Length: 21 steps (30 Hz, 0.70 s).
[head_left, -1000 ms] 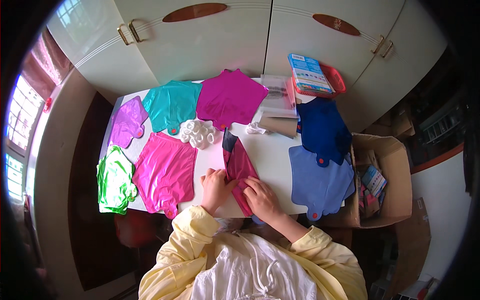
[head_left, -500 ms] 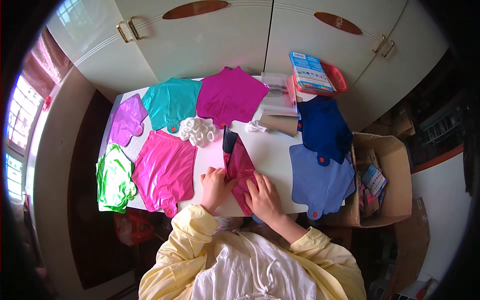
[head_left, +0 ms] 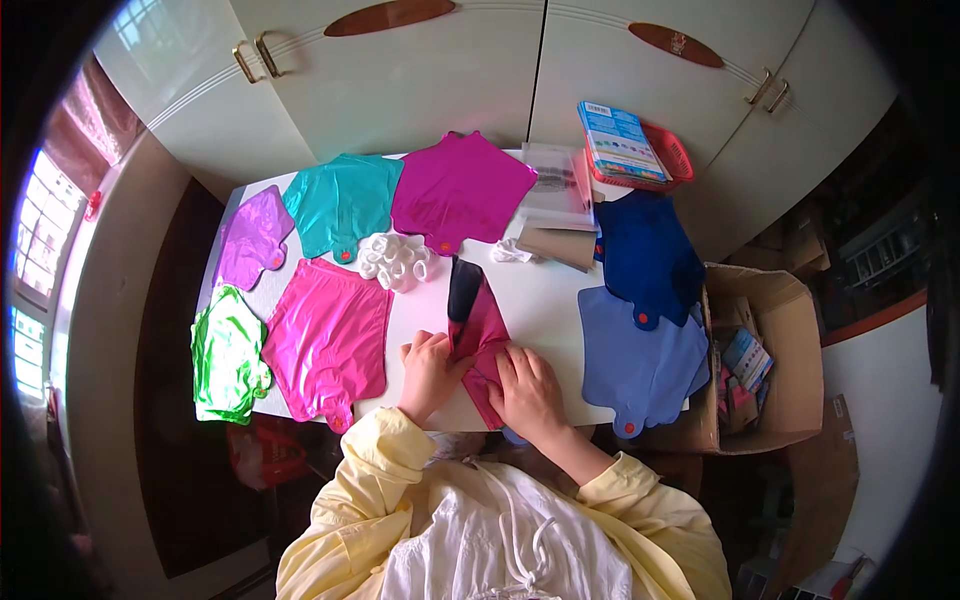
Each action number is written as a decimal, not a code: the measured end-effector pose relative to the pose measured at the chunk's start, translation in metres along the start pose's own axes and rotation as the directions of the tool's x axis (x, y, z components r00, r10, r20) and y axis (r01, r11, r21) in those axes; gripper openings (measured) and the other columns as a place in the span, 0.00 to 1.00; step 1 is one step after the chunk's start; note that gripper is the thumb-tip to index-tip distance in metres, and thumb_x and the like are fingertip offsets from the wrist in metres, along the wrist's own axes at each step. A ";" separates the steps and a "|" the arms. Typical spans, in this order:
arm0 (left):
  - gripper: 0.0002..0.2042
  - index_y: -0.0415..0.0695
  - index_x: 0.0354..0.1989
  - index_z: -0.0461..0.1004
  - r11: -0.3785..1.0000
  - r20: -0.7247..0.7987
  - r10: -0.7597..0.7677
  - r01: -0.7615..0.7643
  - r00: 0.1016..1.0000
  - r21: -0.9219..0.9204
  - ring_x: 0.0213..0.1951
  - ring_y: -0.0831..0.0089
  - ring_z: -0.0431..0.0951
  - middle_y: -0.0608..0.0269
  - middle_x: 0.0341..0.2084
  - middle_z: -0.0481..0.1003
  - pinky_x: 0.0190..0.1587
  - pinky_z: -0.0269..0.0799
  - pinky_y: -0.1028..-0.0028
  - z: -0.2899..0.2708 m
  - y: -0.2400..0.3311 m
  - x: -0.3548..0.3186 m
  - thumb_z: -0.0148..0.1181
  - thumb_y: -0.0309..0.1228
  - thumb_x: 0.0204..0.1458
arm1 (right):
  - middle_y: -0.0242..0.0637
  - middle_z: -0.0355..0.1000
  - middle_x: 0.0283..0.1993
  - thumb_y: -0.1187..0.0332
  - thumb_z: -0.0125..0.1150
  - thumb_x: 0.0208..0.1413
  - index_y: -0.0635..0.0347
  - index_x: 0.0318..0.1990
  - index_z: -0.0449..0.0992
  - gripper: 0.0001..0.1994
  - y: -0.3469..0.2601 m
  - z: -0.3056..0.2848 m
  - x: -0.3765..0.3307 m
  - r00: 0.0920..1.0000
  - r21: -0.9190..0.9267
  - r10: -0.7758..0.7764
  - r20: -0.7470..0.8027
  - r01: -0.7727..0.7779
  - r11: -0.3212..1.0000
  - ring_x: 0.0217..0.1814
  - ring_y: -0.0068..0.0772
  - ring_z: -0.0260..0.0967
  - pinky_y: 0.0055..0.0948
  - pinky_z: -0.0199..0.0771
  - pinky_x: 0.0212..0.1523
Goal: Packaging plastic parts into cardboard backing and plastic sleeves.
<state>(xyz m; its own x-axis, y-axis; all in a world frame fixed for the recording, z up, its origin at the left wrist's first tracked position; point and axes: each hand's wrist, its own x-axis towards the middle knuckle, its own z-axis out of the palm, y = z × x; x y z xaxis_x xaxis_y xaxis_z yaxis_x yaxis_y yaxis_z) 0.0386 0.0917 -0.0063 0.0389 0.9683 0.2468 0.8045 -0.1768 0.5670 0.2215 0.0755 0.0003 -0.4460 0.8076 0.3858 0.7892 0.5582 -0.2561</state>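
A folded magenta foil balloon (head_left: 487,325), with a dark strip at its far end, lies at the middle of the table's near side. My left hand (head_left: 430,372) is at its left edge, thumb on the foil and fingers curled. From the right, my right hand (head_left: 528,388) presses on the near part with bent fingers, gripping the fold. Left of my hands is a pink foil balloon (head_left: 335,335), laid flat with its tail toward me. A heap of white ribbon rings (head_left: 392,262) sits beyond my left hand. A pale blue balloon (head_left: 635,350) lies to the right.
Flat teal (head_left: 342,205), purple (head_left: 465,190), lilac (head_left: 250,240), green (head_left: 225,350) and navy balloons (head_left: 655,250) ring the white table (head_left: 545,320). A red basket (head_left: 680,155) holds printed packets at the back. An open cardboard box (head_left: 795,350) adjoins the right edge.
The far end of the magenta balloon has opened a little, showing more of the dark strip. My right fingers have drawn slightly closer together; my left hand has hardly moved.
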 end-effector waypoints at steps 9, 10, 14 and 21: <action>0.09 0.50 0.27 0.75 0.977 -0.023 0.215 -0.215 0.976 0.021 0.37 0.67 0.70 0.73 0.27 0.75 0.42 0.59 0.67 -0.013 0.011 -0.003 0.63 0.26 0.34 | 0.43 0.67 0.50 0.62 0.59 0.48 0.62 0.48 0.70 0.21 -0.002 -0.002 0.001 1.000 0.009 0.020 -0.018 -0.020 1.000 0.54 0.42 0.63 0.40 0.65 0.54; 0.09 0.51 0.28 0.76 0.972 -0.022 0.234 -0.233 0.972 0.033 0.38 0.68 0.70 0.73 0.28 0.76 0.43 0.60 0.67 -0.014 0.013 -0.003 0.63 0.26 0.34 | 0.43 0.67 0.50 0.62 0.59 0.48 0.62 0.49 0.70 0.21 0.000 -0.002 0.001 1.000 0.015 0.015 -0.021 -0.014 1.000 0.54 0.42 0.63 0.40 0.64 0.54; 0.12 0.51 0.31 0.77 0.954 -0.020 0.294 -0.292 0.955 0.070 0.39 0.69 0.71 0.74 0.31 0.78 0.44 0.61 0.68 -0.015 0.014 -0.005 0.62 0.25 0.33 | 0.42 0.67 0.49 0.62 0.59 0.48 0.60 0.45 0.73 0.18 0.008 -0.009 0.002 0.997 0.087 -0.024 0.070 0.018 0.996 0.55 0.42 0.63 0.42 0.62 0.56; 0.17 0.49 0.38 0.77 0.915 0.008 0.403 -0.403 0.915 0.016 0.38 0.72 0.73 0.73 0.34 0.79 0.43 0.63 0.70 -0.014 0.008 -0.006 0.61 0.23 0.34 | 0.40 0.67 0.47 0.60 0.59 0.47 0.59 0.37 0.78 0.14 0.007 -0.012 -0.003 0.997 0.008 -0.024 0.071 0.024 1.000 0.56 0.42 0.62 0.43 0.60 0.57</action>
<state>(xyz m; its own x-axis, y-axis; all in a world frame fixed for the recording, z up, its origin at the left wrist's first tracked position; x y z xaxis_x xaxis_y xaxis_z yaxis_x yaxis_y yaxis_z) 0.0367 0.0819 0.0074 0.3646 0.8160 0.4485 0.7298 -0.5496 0.4066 0.2336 0.0751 0.0081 -0.4939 0.8053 0.3280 0.7750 0.5787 -0.2540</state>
